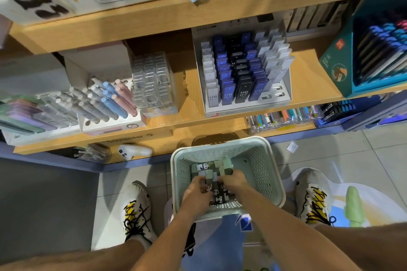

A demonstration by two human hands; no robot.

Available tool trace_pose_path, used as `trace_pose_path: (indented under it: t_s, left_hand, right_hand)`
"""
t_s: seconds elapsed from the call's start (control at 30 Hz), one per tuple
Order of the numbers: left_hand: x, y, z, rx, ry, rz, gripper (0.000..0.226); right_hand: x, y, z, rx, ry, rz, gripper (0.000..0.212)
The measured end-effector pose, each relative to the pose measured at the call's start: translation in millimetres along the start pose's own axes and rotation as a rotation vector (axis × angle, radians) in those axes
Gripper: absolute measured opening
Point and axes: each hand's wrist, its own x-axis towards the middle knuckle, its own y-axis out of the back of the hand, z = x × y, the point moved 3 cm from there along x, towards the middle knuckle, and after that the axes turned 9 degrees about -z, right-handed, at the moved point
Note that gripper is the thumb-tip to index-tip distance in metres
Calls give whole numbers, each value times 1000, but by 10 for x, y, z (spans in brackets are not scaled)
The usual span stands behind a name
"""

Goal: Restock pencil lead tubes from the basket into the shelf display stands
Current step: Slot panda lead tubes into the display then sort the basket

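Two hands, left hand (199, 193) and right hand (234, 179), curl around panda-print lead tubes (217, 191) inside the mint basket (273, 174) at 6 o'clock; an overfull grab could spill tubes before the display stand (284, 94) at 12 o'clock.

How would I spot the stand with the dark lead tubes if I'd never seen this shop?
Look at the middle wooden shelf, above the pale green basket on the floor. The white stand sits right of the clear plastic boxes. Only it holds stepped rows of blue, black and white tubes marked HB 0.7.
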Motion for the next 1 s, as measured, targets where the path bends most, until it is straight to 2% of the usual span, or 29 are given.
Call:
trace_pose_path:
  t_s: [0.07, 0.1, 0.17, 0.27, 0.33, 0.4, 0.5, 0.6, 0.67, 0.73, 0.8, 0.9, 1.0]
  left_hand:
    - [-107, 25, 85, -106, -20, 21, 53]
    - [-169, 33, 161, -165, -29, 1, 56]
    - [-349, 34, 359, -282, -44, -111, 63]
    - [-729, 104, 699, -300, -81, -310, 74]
    - [-1012, 180, 872, -437, -98, -439, 62]
    - [-1318, 238, 1075, -589, -155, -506, 33]
    - [-1796, 380, 1431, -712, -355, -463, 32]
    - [-2316, 554, 1771, -666, -532, -409, 38]
    - [-2585, 686, 1947, -608, -644, -357, 48]
    - [-2823, 817, 2087, -561, -716, -328, 56]
    - [-2997, 963, 2204, -488, -775, -324, 56]
    - [-3193, 1193, 2351, -358, -850, -310, 43]
    - [-3263, 1358, 2420, -244, -876, -301, 38]
  right_hand:
    - [-188, 44, -86, 58, 80, -84, 6]
    - [-300, 60, -137, 85, 115, -141, 13]
    - [-596, 78, -281, 139, 179, -257, 24]
    - [-1143, 93, -633, 169, 268, -343, 32]
    - [-1511, 68, -886, 183, 320, -383, 35]
    - [-1861, 28, -1128, 131, 387, -394, 42]
    - [-2356, 9, -1456, 32, 546, -356, 49]
    - [-2919, 60, -1792, -65, 727, -374, 34]
    - [-3274, 100, -2010, -200, 879, -345, 32]
    - [-3510, 138, -2206, -418, 1056, -202, 40]
    - [-3729, 172, -2375, -587, 1151, -61, 43]
    - [-3940, 140, -2572, -578, 1287, -80, 37]
    - [-3919, 72, -2672, -492, 1282, -189, 33]
